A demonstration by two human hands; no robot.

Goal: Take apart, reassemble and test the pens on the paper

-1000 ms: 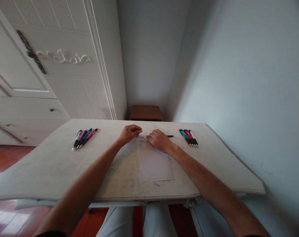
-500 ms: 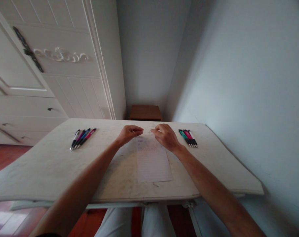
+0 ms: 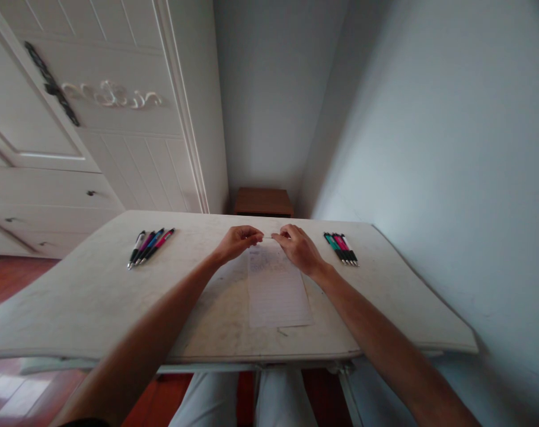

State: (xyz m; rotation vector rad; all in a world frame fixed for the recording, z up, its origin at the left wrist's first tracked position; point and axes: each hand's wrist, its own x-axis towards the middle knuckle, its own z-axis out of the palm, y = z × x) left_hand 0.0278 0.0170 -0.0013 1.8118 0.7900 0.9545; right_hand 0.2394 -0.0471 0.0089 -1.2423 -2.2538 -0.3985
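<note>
"White paper, ruled in fine lines: on my feed the sheet (image 3: 278, 296) lies flat, handwriting across its far part. What have you got on the hands?"

"Both pinched. I see the left hand (image 3: 240, 242) and the right hand (image 3: 299, 249) facing each other at the sheet's far end, fingertips nearly meeting on a slender piece (image 3: 268, 238). It looks pale and straight, too small for me to name, and I can't tell whether it's one part or two."

"And the bigger shapes?"

"Pens on the left (image 3: 150, 247), fanned, in white, purple, blue and pinkish red, with dark grips and silvery tips. Pens on the right (image 3: 344, 249) lie close side by side: green, pink, white."

"Surface?"

"Pale tabletop (image 3: 95, 302), blotched and scuffed. Just off the sheet's near edge I get a thin scrap or mark (image 3: 282, 333); can't say which."

"Beyond that, I have a white cabinet (image 3: 136, 172) with carved scrollwork (image 3: 113, 95), a brown box (image 3: 264, 203) past the far edge, a smooth bluish-grey wall (image 3: 429, 148) and a reddish floor (image 3: 15, 279)."
</note>
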